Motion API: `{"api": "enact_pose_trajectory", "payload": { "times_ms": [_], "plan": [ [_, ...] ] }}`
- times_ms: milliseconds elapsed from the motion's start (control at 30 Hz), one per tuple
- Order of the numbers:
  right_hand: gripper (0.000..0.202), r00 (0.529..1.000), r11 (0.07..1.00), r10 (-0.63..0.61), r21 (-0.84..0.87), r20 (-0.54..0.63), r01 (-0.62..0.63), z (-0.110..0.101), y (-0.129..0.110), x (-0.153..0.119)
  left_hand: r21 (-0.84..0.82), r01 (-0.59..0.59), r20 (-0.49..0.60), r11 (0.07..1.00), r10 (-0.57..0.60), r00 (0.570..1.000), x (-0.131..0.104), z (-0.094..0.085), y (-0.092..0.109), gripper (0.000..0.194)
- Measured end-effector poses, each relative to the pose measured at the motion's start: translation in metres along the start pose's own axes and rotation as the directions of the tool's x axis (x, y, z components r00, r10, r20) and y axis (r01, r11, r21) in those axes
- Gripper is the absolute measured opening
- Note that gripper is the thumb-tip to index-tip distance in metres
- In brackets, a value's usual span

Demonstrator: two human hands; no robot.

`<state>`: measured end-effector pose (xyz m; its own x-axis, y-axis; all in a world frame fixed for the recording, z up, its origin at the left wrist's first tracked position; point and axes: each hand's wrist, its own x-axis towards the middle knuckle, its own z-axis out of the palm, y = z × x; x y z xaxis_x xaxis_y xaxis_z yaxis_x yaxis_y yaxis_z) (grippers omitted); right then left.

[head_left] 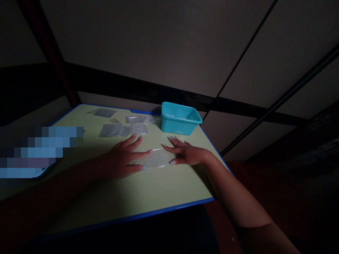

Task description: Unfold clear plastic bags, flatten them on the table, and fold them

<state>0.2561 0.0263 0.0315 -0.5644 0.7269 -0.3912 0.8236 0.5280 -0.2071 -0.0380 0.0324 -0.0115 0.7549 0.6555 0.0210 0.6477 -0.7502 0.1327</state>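
A clear plastic bag (156, 158) lies flat on the table between my two hands. My left hand (124, 157) rests with spread fingers, its fingertips over the bag's left end. At the right end, my right hand (184, 151) lies open, with thumb and fingers stretched across the bag's edge. Neither hand is closed around anything. Beyond my left hand lie more flat plastic bags, among them a greyish one (113, 130), a clear one (140, 119) and a darker one (105, 113) farther back.
A turquoise plastic basin (176, 124) stands at the table's back right, past my right hand. The pale table (159, 187) has a blue rim. Something blurred out and light blue (53, 144) covers the left side. Cabinet panels (148, 42) rise behind the table.
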Motion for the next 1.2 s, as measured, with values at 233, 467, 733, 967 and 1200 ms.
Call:
{"api": "enact_pose_trajectory", "payload": {
  "times_ms": [233, 467, 733, 967, 1200],
  "plan": [
    [0.077, 0.999, 1.000, -0.011, 0.019, 0.040, 0.010, 0.000, 0.010, 0.001, -0.033, 0.066, 0.238, 0.997, -0.057, 0.970, 0.000, -0.023, -0.012, 0.069],
    [0.079, 0.999, 0.999, -0.009, 0.043, 0.048, 0.007, 0.001, 0.015, 0.004, -0.084, 0.087, 0.353, 0.993, -0.052, 0.934, -0.006, -0.028, -0.031, 0.093],
    [0.081, 1.000, 0.993, -0.027, 0.117, -0.009, 0.027, 0.003, 0.019, 0.005, -0.108, 0.125, 0.314, 0.986, -0.085, 0.946, -0.006, -0.034, -0.035, 0.099],
    [0.060, 0.916, 0.972, -0.115, 0.145, -0.384, 0.183, 0.006, 0.023, 0.011, -0.141, 0.165, -0.156, 0.976, -0.186, 0.970, 0.008, -0.027, -0.035, 0.047],
    [0.025, 0.848, 0.995, 0.065, 0.097, -0.525, -0.016, 0.006, 0.023, 0.016, -0.147, 0.211, -0.250, 0.966, -0.243, 0.937, 0.009, -0.016, -0.040, 0.039]
  ]
}}
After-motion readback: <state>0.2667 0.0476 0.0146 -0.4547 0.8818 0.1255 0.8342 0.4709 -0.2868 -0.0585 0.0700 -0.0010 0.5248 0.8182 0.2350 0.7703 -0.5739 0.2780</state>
